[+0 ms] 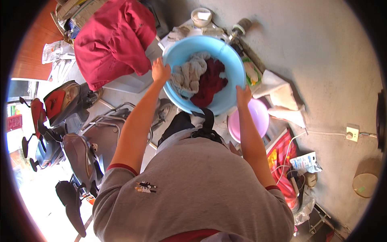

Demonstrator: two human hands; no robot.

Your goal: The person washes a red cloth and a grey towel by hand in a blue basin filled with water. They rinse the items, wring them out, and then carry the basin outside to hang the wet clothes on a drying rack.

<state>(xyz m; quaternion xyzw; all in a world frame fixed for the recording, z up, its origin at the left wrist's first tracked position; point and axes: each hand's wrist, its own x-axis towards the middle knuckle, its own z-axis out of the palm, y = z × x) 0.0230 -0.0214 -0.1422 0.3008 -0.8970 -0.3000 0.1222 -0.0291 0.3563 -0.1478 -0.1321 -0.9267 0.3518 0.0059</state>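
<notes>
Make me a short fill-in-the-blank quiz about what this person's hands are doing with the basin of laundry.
1. Both hands grip the rim of a round basin coloured light ____.
2. Inside it, a grey-beige cloth lies beside a dark ____ cloth.
3. The left hand and the right hand hold ____ sides of the rim.
4. Under the right hand sits a smaller basin coloured ____.

Missing words: blue; red; opposite; pink

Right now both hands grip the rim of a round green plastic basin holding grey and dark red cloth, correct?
Not quite: the round plastic basin is light blue, not green. The head view shows the left hand and right hand gripping its rim, with grey cloth and dark red cloth inside.
</notes>
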